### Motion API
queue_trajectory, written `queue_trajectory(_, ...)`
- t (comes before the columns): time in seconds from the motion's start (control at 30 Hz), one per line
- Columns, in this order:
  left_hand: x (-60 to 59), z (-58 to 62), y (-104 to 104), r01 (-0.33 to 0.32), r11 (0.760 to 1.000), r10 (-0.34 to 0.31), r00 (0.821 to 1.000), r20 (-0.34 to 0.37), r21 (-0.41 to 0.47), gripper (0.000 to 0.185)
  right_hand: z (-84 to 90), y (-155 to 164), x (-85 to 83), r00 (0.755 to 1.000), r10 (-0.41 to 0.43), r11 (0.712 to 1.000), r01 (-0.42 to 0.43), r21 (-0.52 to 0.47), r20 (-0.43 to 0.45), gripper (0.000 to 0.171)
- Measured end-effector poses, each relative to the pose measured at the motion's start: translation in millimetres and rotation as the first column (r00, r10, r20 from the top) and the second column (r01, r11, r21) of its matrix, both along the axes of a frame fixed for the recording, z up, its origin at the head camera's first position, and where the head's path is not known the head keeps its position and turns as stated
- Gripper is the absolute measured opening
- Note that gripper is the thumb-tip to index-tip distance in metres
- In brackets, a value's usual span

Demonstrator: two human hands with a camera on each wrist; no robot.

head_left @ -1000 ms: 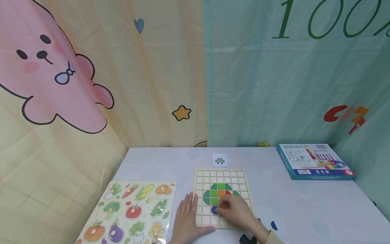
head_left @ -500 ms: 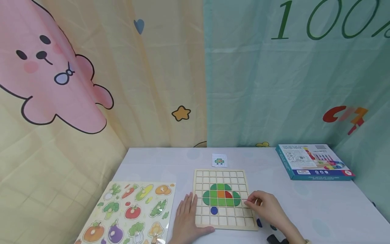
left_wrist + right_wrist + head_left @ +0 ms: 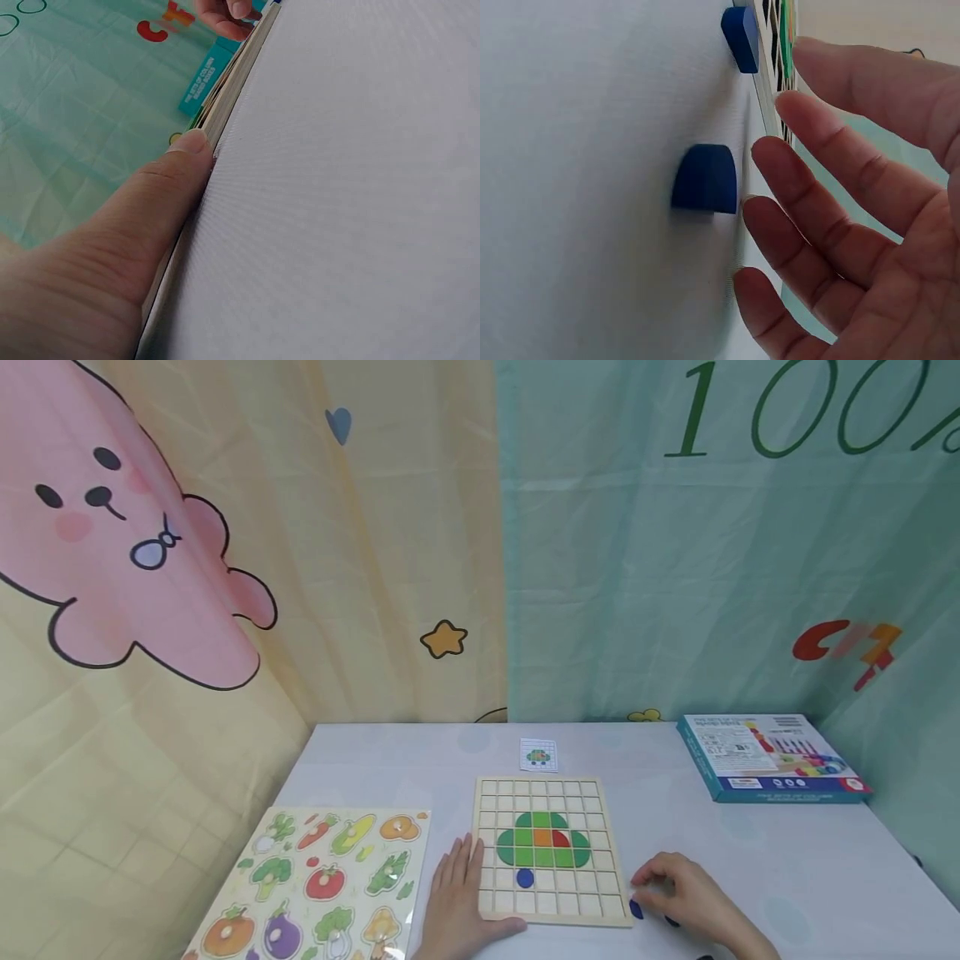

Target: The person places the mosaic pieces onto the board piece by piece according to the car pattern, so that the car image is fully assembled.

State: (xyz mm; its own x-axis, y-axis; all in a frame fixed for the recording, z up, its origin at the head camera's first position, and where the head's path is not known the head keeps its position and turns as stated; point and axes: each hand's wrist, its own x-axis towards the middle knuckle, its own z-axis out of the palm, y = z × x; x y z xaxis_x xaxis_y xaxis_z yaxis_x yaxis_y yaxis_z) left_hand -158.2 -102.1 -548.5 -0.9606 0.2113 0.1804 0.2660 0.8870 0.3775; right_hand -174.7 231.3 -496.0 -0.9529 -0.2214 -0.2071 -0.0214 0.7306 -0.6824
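Observation:
My left hand (image 3: 459,897) lies flat along the left side of a wooden grid board (image 3: 552,908), fingers straight. In the left wrist view its thumb (image 3: 154,195) touches the board's near edge. Green, orange and red pieces (image 3: 543,837) form a rounded shape on the grid, and a blue circle (image 3: 525,878) sits below it. Right of the board, my right hand (image 3: 693,893) hovers over two blue half-round pieces. The right wrist view shows its fingers loosely bent and holding nothing, close to one blue piece (image 3: 705,180); another blue piece (image 3: 741,41) lies by the board's edge.
A small printed card (image 3: 538,756) with a similar coloured pattern lies behind the board. To the left is a vegetable puzzle sheet (image 3: 352,860). A boxed toy set (image 3: 772,760) rests at the back right of the table, before printed curtains (image 3: 645,568).
My right hand has moved from the blue circle on the grid to the right, off the board and over the blue pieces. The left hand has stayed in place.

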Motion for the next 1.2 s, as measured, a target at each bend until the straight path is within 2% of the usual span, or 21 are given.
queue_trajectory(0.13, -0.5, -2.5, 0, -0.003, 1.0, 0.003, 1.0, -0.017, -0.007, 0.123, -2.6, 5, 0.3, 0.997, 0.073, 0.997, -0.074, -0.026, -0.025, 0.024)
queue_trajectory(0.43, -3.3, -5.9, 1, 0.011, 1.0, -0.011, 1.0, 0.0, 0.012, 0.123, -7.9, 13, -1.3, 0.985, 0.161, 0.986, -0.163, -0.025, -0.058, 0.03)
queue_trajectory(0.7, -3.8, -13.6, 1, -0.017, 0.999, 0.017, 1.0, 0.001, -0.052, 0.128, -11.3, 17, -3.7, 0.971, 0.23, 0.972, -0.232, -0.035, -0.071, 0.03)
queue_trajectory(0.83, -3.0, -14.1, 0, -0.019, 0.999, 0.019, 1.0, -0.013, -0.05, 0.131, -12.5, 17, -3.5, 0.968, 0.242, 0.968, -0.246, -0.048, -0.065, 0.03)
queue_trajectory(1.03, -2.2, -12.7, 1, -0.018, 0.999, 0.019, 1.0, 0.018, -0.048, 0.131, -12.3, 19, -4.1, 0.966, 0.255, 0.965, -0.257, -0.048, -0.051, 0.031)
queue_trajectory(1.2, -1.8, -9.7, 2, -0.022, 0.998, 0.023, 1.0, 0.014, -0.056, 0.131, -9.6, 20, -4.5, 0.966, 0.256, 0.964, -0.258, -0.058, -0.045, 0.032)
